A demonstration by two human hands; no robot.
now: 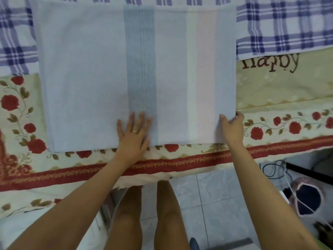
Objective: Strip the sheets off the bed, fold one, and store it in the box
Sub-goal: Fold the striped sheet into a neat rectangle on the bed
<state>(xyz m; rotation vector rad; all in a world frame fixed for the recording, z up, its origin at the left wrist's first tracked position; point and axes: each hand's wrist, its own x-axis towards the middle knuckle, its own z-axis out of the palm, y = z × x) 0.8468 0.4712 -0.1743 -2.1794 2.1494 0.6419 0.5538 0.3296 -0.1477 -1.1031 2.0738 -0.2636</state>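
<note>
The pale blue sheet [115,73], with one darker blue band and faint pastel stripes, lies folded into a flat rectangle on the bed [270,127], over a rose-patterned cover and partly over a checked blanket [288,27]. It looks light, soft and limp, likely to sag and slide out of alignment if lifted by one point, so the edges and corners are the sensible places to take it, both at once, with the layers pinched together.

The left hand [134,131] rests palm down on the sheet near its near edge, beside the dark band, fingers [142,118] spread and released, pressing rather than gripping. The right hand [232,125] is at the sheet's near right corner, thumb on top and the other fingers curled round the side edge, apparently pinching the layers, though the underside of the grip is hidden. Both forearms reach forward from the bedside, the right one straighter. No box is in view.
</note>
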